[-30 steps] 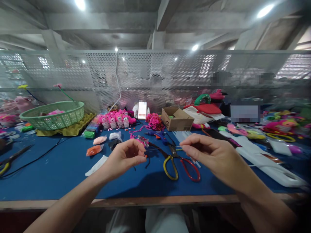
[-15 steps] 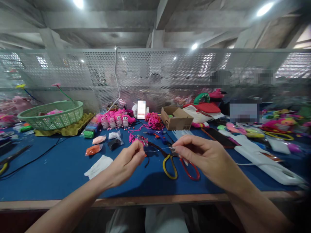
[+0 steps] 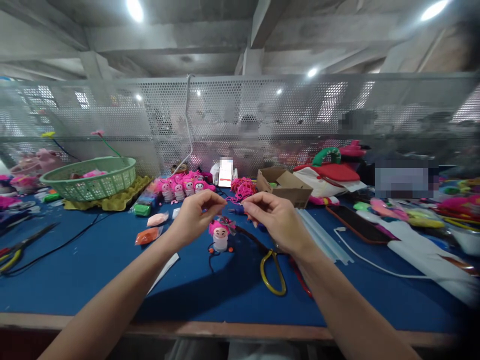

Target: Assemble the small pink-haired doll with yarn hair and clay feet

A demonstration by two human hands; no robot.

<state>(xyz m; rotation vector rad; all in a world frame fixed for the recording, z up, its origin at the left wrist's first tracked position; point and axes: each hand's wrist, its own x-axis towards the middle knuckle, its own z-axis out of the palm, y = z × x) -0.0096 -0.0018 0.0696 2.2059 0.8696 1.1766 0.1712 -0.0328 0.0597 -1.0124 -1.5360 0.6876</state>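
Above the blue table surface (image 3: 93, 280), both bare hands up at mid-view, facing one another, a narrow gap between their fingertips. Left hand (image 3: 198, 216): thumb and forefinger bent together as for a pinch; right hand (image 3: 273, 216) a near mirror of it. Whether either grips something fine cannot be told. Neither is spread, and they do not touch.

Nearest thing: one pink-haired doll (image 3: 220, 241), upright on the blue surface, just below the left fingertips and left of the right hand. Whitish ringed body, smiling face, silvery bow at the hair's right side, small orange bead at either side of the base. Thin black strand curls in front of it.

Scissors (image 3: 273, 272) to its right, yellow loop in plain sight, red loop partly behind the right forearm, blades running up toward the doll. Sheet of white paper (image 3: 164, 272) beside the left forearm; orange packet (image 3: 147, 236) and peach packet (image 3: 157, 219) beyond.

Farther back: a row of similar dolls (image 3: 178, 191), tangle of pink yarn (image 3: 243, 189), lit phone (image 3: 225, 173) propped upright, open cardboard box (image 3: 289, 195). Far left, green basket (image 3: 92, 186) on a yellowish egg tray (image 3: 112, 201).
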